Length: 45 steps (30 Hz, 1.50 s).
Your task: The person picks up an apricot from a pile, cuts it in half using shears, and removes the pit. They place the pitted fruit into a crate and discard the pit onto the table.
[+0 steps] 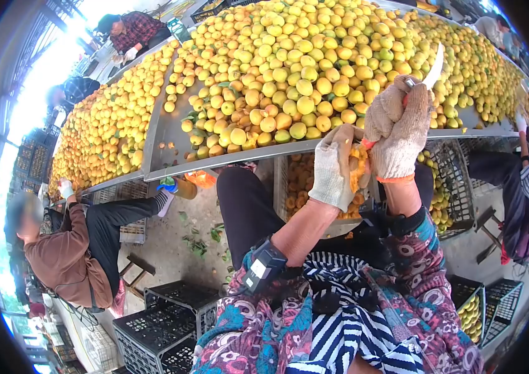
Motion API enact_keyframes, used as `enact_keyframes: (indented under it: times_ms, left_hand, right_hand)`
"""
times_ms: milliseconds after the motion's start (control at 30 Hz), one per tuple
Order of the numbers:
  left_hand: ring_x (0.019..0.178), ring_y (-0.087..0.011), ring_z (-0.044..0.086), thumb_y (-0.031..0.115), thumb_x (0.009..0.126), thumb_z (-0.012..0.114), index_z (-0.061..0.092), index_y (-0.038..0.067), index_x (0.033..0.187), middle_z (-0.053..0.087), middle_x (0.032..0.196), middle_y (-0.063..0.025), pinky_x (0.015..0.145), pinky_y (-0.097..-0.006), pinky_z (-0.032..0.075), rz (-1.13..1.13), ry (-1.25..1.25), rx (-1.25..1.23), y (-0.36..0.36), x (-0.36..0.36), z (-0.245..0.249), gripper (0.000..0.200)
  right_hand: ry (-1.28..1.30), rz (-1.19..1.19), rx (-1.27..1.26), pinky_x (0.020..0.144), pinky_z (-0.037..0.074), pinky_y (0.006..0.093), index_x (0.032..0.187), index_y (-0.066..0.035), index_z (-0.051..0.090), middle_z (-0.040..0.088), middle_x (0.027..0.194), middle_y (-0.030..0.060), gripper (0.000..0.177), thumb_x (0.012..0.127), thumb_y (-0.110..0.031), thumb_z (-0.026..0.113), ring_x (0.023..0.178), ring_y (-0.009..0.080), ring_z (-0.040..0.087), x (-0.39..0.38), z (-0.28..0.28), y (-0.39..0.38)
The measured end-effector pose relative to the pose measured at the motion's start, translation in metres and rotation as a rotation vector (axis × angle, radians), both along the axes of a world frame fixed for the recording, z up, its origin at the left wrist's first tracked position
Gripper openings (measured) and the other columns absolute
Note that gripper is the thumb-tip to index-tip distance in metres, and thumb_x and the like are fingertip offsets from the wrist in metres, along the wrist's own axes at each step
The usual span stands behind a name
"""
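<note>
My left hand point(334, 167), in a pale work glove, is closed around an opened apricot point(359, 163) with orange flesh showing, over a crate at the table's near edge. My right hand point(399, 128), also gloved, is wrapped round the red handle of a knife point(436, 67), whose curved pale blade points up and away from the fruit. The two hands are close together, and the right glove's lower side is next to the apricot. Beyond them a large heap of whole yellow apricots point(295, 75) covers the metal table point(214, 163).
Below my hands stands a crate point(282, 187) of opened orange fruit. Another crate point(454, 181) is to its right. Black crates point(158, 327) stand at lower left. A person in brown point(71, 255) sits on the left; others sit around the table. Leaves point(196, 243) lie on the floor.
</note>
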<state>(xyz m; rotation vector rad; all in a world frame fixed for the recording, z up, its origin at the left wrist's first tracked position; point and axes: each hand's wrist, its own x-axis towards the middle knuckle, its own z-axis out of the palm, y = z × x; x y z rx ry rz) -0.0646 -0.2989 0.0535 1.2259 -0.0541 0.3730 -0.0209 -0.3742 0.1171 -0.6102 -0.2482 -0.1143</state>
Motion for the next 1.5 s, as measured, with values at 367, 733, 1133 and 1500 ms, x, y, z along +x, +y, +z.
enact_keyframes:
  times_ms: [367,733,1133,1500]
  left_hand:
    - [0.057,-0.0117,0.054,0.021,0.091,0.055,0.058,0.008,0.084,0.057,0.073,-0.0013,0.049,-0.0255,0.043,0.082,0.299,-0.544,0.013,0.036,-0.034,0.016]
    - [0.057,-0.0197,0.054,0.033,0.094,0.046,0.054,0.007,0.089,0.054,0.069,-0.0055,0.052,-0.0326,0.047,0.235,0.47,-0.896,0.055,0.076,-0.069,0.028]
    - [0.044,-0.0175,0.046,0.03,0.091,0.048,0.053,0.003,0.09,0.05,0.058,-0.0082,0.039,-0.0266,0.038,0.153,0.409,-0.578,0.097,0.081,-0.073,0.028]
    - [0.071,-0.0217,0.059,0.029,0.094,0.044,0.055,0.005,0.092,0.054,0.081,-0.0079,0.06,-0.0345,0.047,0.095,0.315,-0.376,0.087,0.079,-0.05,0.027]
  right_hand:
    - [-0.131,-0.152,-0.187,0.031,0.024,0.0297,0.108,-0.001,0.05,0.037,0.054,0.0017,0.027,0.099,-0.026,0.043,0.036,0.0133,0.029,0.014,-0.046,0.032]
    - [-0.264,0.104,0.015,0.038,0.037,0.0265,0.11,-0.003,0.048,0.047,0.063,0.0034,0.025,0.095,-0.023,0.052,0.043,0.0114,0.041,0.057,-0.082,0.068]
    - [-0.181,0.004,-1.11,0.053,0.046,0.0263,0.1,-0.005,0.062,0.06,0.071,0.0014,0.018,0.085,-0.016,0.066,0.059,0.0132,0.056,0.072,-0.056,0.04]
    - [-0.251,0.174,-1.256,0.053,0.046,0.0288,0.093,-0.001,0.063,0.062,0.071,0.0103,0.026,0.081,-0.023,0.07,0.056,0.0193,0.058,0.044,-0.079,0.036]
